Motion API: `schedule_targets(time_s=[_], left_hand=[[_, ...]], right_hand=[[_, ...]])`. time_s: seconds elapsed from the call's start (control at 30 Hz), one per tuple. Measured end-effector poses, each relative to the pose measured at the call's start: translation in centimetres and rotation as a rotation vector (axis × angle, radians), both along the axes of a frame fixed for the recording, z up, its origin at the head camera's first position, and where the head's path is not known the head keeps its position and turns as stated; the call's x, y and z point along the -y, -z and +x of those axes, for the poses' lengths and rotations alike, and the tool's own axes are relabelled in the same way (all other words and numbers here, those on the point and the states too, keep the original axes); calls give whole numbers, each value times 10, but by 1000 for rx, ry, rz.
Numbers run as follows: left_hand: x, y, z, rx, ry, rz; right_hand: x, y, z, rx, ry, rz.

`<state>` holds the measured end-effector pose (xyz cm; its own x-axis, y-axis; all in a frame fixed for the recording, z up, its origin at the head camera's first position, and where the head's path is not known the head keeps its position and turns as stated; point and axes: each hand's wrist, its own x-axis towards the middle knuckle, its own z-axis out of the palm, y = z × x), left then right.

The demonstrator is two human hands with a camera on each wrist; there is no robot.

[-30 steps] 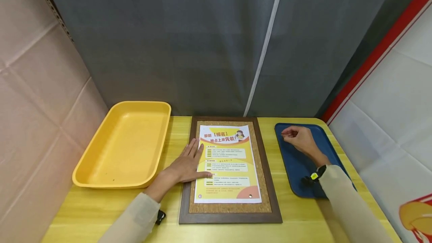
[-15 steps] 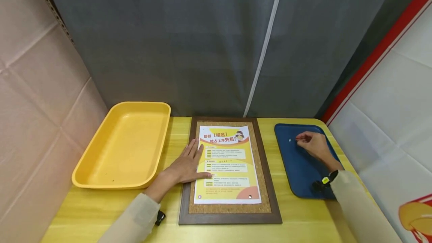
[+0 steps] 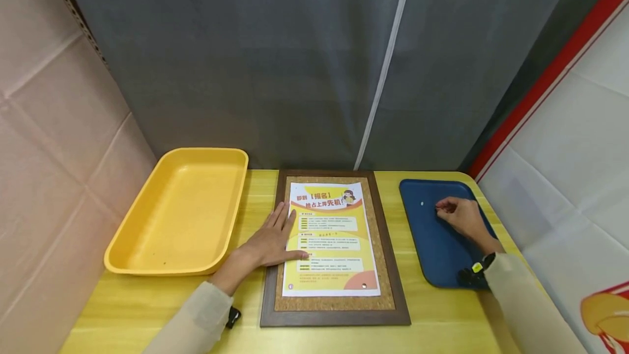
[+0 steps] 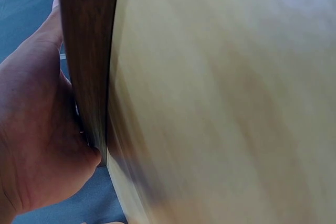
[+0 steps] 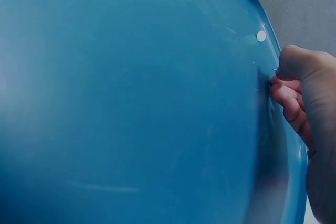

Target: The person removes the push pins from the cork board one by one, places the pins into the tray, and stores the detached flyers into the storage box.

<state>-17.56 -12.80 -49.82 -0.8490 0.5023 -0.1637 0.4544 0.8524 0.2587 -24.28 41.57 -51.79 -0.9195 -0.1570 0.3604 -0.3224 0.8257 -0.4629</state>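
My left hand (image 3: 269, 240) rests flat, fingers spread, across the left side of a dark-framed cork board (image 3: 336, 318) and the printed yellow poster (image 3: 334, 272) lying on it. In the left wrist view, the left hand (image 4: 39, 124) lies against the brown frame (image 4: 89, 40). Over the blue tray (image 3: 447, 266), my right hand (image 3: 462, 217) pinches a tiny thumbtack, mostly hidden, its thin tip (image 5: 273, 70) showing at the fingertips in the right wrist view. A small white thumbtack (image 5: 261, 36) lies on the tray close to those fingers. Two tacks (image 3: 364, 285) show at the poster's lower corners.
A deep yellow tray (image 3: 182, 206) stands left of the board, with a dark speck in it. All of this sits on a yellow wood-grain table (image 3: 413, 310). A grey curtain (image 3: 245, 70) hangs behind, with pale panels at both sides.
My right hand has moved rightward and slightly nearer over the blue tray, uncovering the white thumbtack there. The left hand stays in place on the poster.
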Motion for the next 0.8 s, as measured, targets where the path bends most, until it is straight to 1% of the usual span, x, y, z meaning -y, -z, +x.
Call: schedule_targets(time_s=[0.1,0.2,0.37,0.6,0.8], left_hand=[[0,2,0,0,-3,10],[0,1,-1,3,-4,-2],[0,1,-1,7,-3,-6],[0,2,-1,6,0,-7],[0,1,-1,4,-3,-1]], right_hand=[[0,1,0,-34,-24,42],[1,1,0,-67,-51,65],[1,2,0,-97,-62,74],[-1,4,1,-60,-22,31],[-2,2,2,-23,-15,-2]])
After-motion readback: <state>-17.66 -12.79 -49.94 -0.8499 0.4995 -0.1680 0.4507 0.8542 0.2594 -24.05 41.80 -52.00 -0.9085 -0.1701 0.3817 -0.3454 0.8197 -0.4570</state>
